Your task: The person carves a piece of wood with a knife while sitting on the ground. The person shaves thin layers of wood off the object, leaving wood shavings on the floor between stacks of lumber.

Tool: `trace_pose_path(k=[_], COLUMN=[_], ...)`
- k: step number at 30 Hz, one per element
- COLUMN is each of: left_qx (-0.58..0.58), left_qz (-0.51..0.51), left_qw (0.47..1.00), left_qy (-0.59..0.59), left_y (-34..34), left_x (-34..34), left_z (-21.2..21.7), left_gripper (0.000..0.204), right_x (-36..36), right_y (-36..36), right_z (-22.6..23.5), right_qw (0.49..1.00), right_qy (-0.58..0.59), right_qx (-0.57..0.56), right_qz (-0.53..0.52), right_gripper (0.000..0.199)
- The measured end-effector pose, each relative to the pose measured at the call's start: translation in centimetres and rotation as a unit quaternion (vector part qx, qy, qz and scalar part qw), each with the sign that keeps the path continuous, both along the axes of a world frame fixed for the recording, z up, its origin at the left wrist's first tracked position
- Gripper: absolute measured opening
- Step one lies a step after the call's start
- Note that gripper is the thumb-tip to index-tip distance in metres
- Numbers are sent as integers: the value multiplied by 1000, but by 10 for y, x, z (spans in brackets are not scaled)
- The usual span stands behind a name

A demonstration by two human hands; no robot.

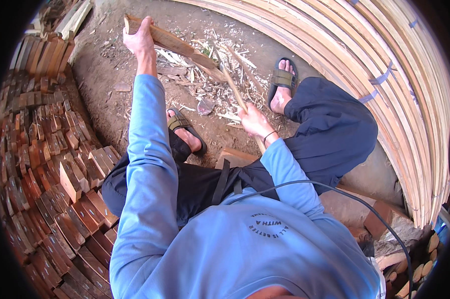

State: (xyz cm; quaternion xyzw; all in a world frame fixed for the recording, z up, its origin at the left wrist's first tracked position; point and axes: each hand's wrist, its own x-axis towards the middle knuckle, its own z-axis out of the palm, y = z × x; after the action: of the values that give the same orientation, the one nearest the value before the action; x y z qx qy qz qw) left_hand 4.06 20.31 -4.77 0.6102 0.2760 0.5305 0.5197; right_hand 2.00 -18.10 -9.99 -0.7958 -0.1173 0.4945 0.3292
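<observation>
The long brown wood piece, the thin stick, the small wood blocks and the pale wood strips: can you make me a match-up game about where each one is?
Things:
1. long brown wood piece
2. thin wooden stick
3. small reddish-brown wood blocks
4. long pale wood strips

Places:
A. stacked on the person's left
B. in the right hand
C. piled on the person's right
D. in the left hand

Pairs: 1-D, 2-B, 3-A, 4-C

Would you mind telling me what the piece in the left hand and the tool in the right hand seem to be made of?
The piece gripped by the left hand looks like raw, unfinished wood: brown, rough and fibrous, with pale shavings beneath it. The tool in the right hand shows a pale, bare wooden-looking handle; its working end is too blurred to judge.
</observation>
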Motion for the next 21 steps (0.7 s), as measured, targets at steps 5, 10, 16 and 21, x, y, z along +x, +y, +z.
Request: trace_pose_path(k=[5, 10, 16, 21], left_qx=[37, 26, 2, -22], left_qz=[50, 63, 55, 114], left_qw=[996, 988, 992, 989], left_qy=[63, 136, 113, 94], left_y=[-16, -12, -12, -1], left_x=[0, -13, -39, -49], left_z=[-4, -3, 3, -11], left_gripper=[29, 52, 33, 28], right_x=[-19, -14, -9, -17], right_y=[-8, 0, 4, 4], right_z=[-53, -68, -59, -107], right_qw=[995, 990, 989, 973], right_qy=[-102, -135, -144, -200], right_qx=[-5, 7, 12, -2], right_qz=[14, 30, 23, 115], right_gripper=[34, 30, 23, 21])
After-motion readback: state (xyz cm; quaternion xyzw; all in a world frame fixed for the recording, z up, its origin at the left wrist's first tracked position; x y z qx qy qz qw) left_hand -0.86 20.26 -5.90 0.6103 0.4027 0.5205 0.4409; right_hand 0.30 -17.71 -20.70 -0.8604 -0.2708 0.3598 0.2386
